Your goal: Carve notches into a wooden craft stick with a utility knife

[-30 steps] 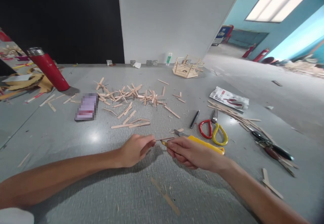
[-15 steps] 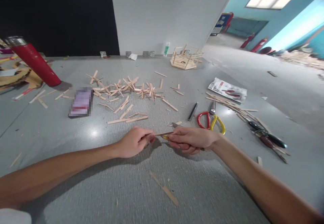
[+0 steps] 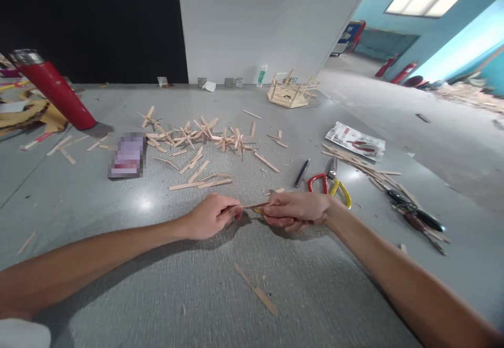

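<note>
Between my hands runs a thin wooden craft stick [image 3: 255, 206], held a little above the grey table. My left hand [image 3: 214, 215] is closed, pinching its left end between thumb and fingers. The other end meets the thumb of my right hand [image 3: 295, 210], which is closed around a tool mostly hidden in the fist; only a small yellow part [image 3: 258, 211] shows, and its kind cannot be made out. Just behind the right fist lie pliers [image 3: 329, 182] with one red and one yellow handle, and a dark pen-like tool [image 3: 302, 173]. A partly cut stick [image 3: 256, 290] lies in front.
Many loose craft sticks [image 3: 205, 133] are heaped mid-table. A phone [image 3: 128, 155] and a leaning red flask [image 3: 59, 93] stand left. A stick-built frame [image 3: 293, 91] is at the back, with a small bottle [image 3: 262, 75]. A packet [image 3: 356, 141] and dark-handled tools [image 3: 415, 211] lie right.
The view has shifted slightly. Both hands keep their hold with the stick between them, and the right wrist has turned a little; otherwise little differs.
</note>
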Available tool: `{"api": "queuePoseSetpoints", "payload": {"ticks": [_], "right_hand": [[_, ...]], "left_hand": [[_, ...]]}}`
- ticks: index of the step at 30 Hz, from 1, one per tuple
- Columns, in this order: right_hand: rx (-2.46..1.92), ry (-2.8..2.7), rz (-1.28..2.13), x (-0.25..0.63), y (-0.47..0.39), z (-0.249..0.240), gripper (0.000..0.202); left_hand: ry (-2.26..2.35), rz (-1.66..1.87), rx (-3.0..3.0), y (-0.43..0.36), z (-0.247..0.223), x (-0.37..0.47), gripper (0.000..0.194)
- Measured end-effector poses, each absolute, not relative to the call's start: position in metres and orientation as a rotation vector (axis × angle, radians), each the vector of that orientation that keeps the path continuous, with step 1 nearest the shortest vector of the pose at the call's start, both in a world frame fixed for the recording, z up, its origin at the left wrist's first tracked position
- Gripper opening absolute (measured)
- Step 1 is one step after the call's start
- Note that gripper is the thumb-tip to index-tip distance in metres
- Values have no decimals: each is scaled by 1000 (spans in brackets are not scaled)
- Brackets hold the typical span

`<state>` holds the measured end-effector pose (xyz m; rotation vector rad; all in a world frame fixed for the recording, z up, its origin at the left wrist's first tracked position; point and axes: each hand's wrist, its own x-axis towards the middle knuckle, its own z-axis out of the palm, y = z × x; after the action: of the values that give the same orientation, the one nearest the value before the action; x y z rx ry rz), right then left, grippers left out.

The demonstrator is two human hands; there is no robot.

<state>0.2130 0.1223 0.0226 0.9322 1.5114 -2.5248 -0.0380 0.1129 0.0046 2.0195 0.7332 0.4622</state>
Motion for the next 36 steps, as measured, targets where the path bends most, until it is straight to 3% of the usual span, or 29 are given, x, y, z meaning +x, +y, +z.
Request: {"api": "queuePoseSetpoints", "payload": {"ticks": [5, 12, 16, 19, 24, 31, 36], "right_hand": [[999, 1505, -2560, 210, 121, 17, 44], [1764, 1690, -2807, 145, 73, 0, 45], [2031, 1751, -2682, 129, 63, 1, 42], [1949, 1795, -2498, 148, 72, 17, 39], [1704, 1553, -2516, 187, 80, 38, 45], [2610, 2501, -2051, 183, 68, 40, 43], [2358, 2683, -2361, 169, 44, 57, 32]], "left_hand": [[790, 547, 2039, 114, 1, -38, 35], [1081, 848, 2044, 110, -9, -36, 39], [1105, 904, 2073, 108, -12, -37, 39], [1096, 900, 2031, 111, -14, -37, 38], [1120, 836, 1758, 118, -11, -38, 40], [870, 691, 1500, 96, 35, -38, 43], [758, 521, 1497, 66, 72, -42, 44]]}}
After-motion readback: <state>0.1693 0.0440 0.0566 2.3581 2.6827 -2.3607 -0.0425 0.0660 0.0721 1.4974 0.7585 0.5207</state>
